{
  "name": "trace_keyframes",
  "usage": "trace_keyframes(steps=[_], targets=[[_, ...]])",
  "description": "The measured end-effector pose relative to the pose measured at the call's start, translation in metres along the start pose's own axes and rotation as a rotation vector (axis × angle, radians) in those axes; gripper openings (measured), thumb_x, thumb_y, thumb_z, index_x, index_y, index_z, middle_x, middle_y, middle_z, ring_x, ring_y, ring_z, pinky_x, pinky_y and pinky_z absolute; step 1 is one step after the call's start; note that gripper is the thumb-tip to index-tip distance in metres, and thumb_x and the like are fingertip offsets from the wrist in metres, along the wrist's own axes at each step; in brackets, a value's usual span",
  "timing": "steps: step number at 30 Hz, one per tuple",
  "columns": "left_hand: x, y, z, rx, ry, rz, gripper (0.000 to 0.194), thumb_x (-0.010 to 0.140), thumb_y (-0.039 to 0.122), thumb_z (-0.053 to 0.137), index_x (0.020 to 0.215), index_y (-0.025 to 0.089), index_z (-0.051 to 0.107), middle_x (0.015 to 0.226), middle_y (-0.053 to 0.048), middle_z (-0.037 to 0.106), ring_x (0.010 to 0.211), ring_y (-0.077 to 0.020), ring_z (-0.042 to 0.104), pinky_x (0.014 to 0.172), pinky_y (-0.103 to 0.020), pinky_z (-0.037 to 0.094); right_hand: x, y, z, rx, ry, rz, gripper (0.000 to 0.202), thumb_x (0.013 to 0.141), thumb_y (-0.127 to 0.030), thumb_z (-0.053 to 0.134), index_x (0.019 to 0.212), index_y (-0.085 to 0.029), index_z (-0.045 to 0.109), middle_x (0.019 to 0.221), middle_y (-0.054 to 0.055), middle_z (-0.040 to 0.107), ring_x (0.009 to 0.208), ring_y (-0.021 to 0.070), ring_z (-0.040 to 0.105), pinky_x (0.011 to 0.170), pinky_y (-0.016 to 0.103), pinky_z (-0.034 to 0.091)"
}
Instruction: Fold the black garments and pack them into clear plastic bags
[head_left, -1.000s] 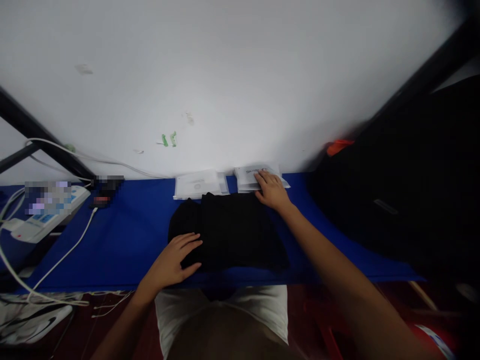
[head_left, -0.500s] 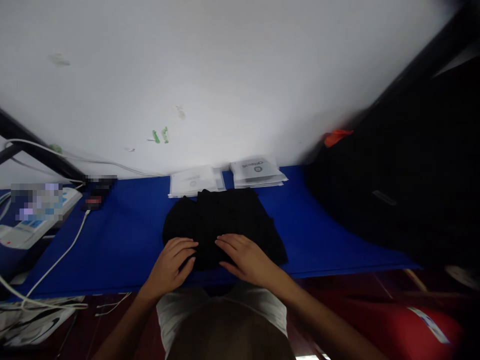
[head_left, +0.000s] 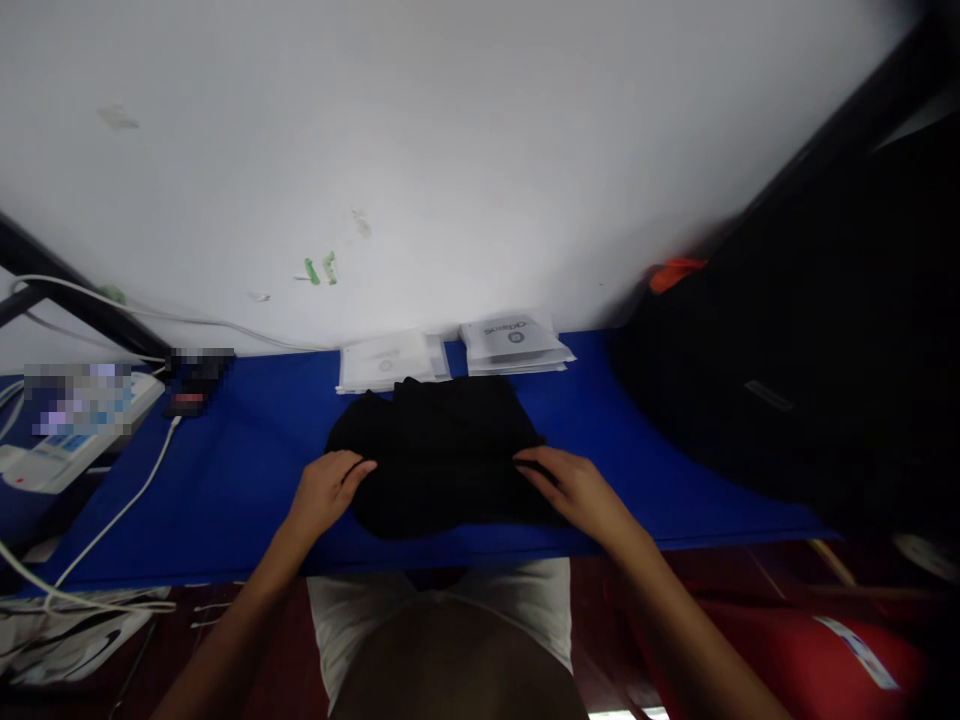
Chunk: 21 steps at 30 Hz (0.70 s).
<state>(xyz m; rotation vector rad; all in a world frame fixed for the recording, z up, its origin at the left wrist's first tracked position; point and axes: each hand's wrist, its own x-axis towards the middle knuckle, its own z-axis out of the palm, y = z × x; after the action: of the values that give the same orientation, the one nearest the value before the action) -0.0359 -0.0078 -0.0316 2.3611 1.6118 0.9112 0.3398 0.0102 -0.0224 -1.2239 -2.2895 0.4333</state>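
The left fingers and right fingers pinch nearly closed on opposite sides of the black cloth, which lies between them on the blue tabletop. Level pinches and gentle, even sideways tension should limit wrinkles.

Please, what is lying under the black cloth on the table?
The blue tabletop shows to the left and right of the black cloth. Whatever is directly beneath is covered and cannot be seen.
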Motion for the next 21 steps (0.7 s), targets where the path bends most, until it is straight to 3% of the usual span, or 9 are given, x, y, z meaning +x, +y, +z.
trace_keyframes(steps=[3,6,9,13,17,21], targets=[[0.023,-0.008,0.001,0.167,-0.04,-0.088,0.032,0.097,0.049,0.047,0.09,0.023,0.066,0.075,-0.001,0.069,0.066,-0.0173,0.064,0.061,-0.027,0.046,0.024,0.009,0.005,-0.173,0.043,0.075,0.022,0.098,-0.032,0.046,0.106,-0.022,0.064,0.1,0.008,0.073,0.091,0.0257,0.07,0.078,0.039,0.057],[0.047,-0.012,0.002,0.282,-0.142,-0.116,0.023,0.093,0.039,0.055,0.106,0.023,0.064,0.084,-0.003,0.069,0.077,-0.0211,0.066,0.063,-0.029,0.047,0.048,0.017,0.009,-0.346,0.02,0.106,0.024,0.096,-0.033,0.05,0.11,-0.019,0.063,0.101,0.011,0.07,0.094,0.0291,0.067,0.077,0.04,0.056],[0.068,-0.011,0.007,0.304,-0.195,-0.032,0.027,0.092,0.032,0.056,0.115,0.019,0.06,0.102,-0.009,0.067,0.097,-0.0256,0.063,0.08,-0.035,0.051,0.068,0.022,0.015,-0.395,0.001,0.03,0.03,0.094,-0.034,0.053,0.119,-0.017,0.059,0.112,0.013,0.066,0.102,0.0298,0.063,0.086,0.042,0.054],[0.089,-0.005,0.024,0.264,-0.194,0.012,0.044,0.093,0.045,0.053,0.126,0.017,0.055,0.123,-0.016,0.059,0.115,-0.0319,0.055,0.098,-0.046,0.045,0.09,0.028,0.025,-0.403,-0.025,-0.022,0.036,0.096,-0.031,0.049,0.127,-0.015,0.056,0.128,0.016,0.061,0.115,0.0308,0.057,0.095,0.045,0.05],[0.101,0.0,0.041,0.284,-0.246,-0.041,0.061,0.09,0.053,0.056,0.137,0.015,0.047,0.137,-0.021,0.051,0.126,-0.0388,0.047,0.101,-0.053,0.039,0.106,0.035,0.03,-0.443,-0.088,-0.036,0.035,0.095,-0.024,0.051,0.127,-0.012,0.057,0.132,0.018,0.058,0.123,0.0315,0.053,0.099,0.046,0.048],[0.108,-0.002,0.048,0.316,-0.228,-0.051,0.055,0.09,0.049,0.057,0.134,0.017,0.049,0.13,-0.019,0.055,0.119,-0.0379,0.051,0.098,-0.053,0.039,0.112,0.046,0.026,-0.431,-0.124,-0.122,0.036,0.093,-0.023,0.055,0.127,-0.014,0.058,0.13,0.018,0.06,0.121,0.0306,0.055,0.1,0.047,0.047]])
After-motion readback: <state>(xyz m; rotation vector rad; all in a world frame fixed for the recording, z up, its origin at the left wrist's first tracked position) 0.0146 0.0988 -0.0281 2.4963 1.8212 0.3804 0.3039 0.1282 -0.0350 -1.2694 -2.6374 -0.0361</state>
